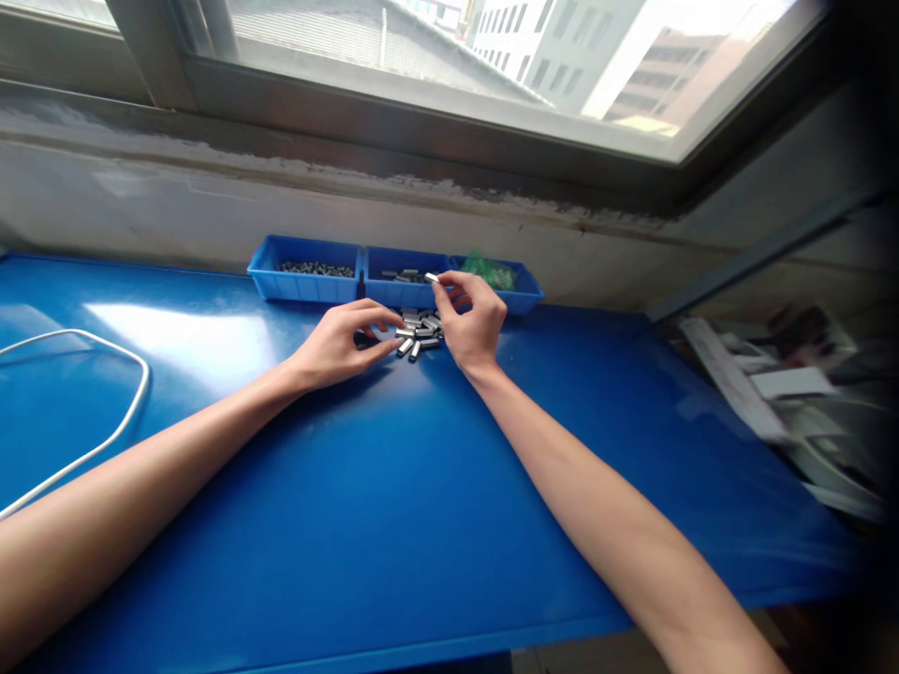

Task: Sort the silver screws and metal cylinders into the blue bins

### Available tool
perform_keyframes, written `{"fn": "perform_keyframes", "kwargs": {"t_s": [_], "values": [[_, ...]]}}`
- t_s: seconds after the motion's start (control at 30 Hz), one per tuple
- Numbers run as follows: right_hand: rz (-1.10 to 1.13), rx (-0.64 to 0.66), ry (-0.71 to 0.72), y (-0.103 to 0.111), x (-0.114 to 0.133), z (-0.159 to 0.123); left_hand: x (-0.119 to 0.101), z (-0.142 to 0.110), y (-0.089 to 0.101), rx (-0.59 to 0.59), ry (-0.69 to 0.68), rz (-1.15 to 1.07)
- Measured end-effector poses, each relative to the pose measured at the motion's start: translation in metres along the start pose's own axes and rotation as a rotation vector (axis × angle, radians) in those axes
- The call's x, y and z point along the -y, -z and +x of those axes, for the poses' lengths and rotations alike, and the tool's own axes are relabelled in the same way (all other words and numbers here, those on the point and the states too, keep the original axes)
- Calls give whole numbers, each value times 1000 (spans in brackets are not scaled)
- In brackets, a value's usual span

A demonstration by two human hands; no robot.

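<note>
A small heap of short silver metal pieces (pixel 420 331) lies on the blue table (pixel 393 505) in front of three blue bins. My left hand (pixel 341 342) rests at the heap's left edge, thumb and fingers curled and touching the nearest pieces. My right hand (pixel 472 318) is raised just right of the heap and pinches one silver metal piece (pixel 431 277) between thumb and forefinger, level with the middle bin (pixel 393 292).
The left bin (pixel 303 284) holds dark small parts, the middle bin more metal pieces, the right bin (pixel 518 299) something green. A white cable (pixel 123 423) loops at the table's left. A wall and window sill stand behind; cluttered papers (pixel 773 384) lie off the right edge.
</note>
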State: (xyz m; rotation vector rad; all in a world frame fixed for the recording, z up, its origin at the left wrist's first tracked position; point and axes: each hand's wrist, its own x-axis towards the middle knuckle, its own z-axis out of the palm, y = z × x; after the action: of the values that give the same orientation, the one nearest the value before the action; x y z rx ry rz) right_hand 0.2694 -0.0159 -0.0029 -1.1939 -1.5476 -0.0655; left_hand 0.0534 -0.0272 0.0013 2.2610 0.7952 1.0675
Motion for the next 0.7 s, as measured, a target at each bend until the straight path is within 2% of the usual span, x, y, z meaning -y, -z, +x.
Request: {"fn": "perform_keyframes", "kwargs": {"t_s": [0.1,0.23,0.4,0.57,0.7], "values": [[-86,41,6,-1,-9,2,0,-1,0,104,-134,107],[-108,106,31,-1,-8,1,3,-3,-1,173,-160,186],[-56,124,55,0,-3,-1,5,-3,-2,151,-120,187],[10,192,130,4,4,-5,5,-3,-2,108,-18,202],[37,219,195,7,10,-7,5,-1,0,-20,120,0]]}}
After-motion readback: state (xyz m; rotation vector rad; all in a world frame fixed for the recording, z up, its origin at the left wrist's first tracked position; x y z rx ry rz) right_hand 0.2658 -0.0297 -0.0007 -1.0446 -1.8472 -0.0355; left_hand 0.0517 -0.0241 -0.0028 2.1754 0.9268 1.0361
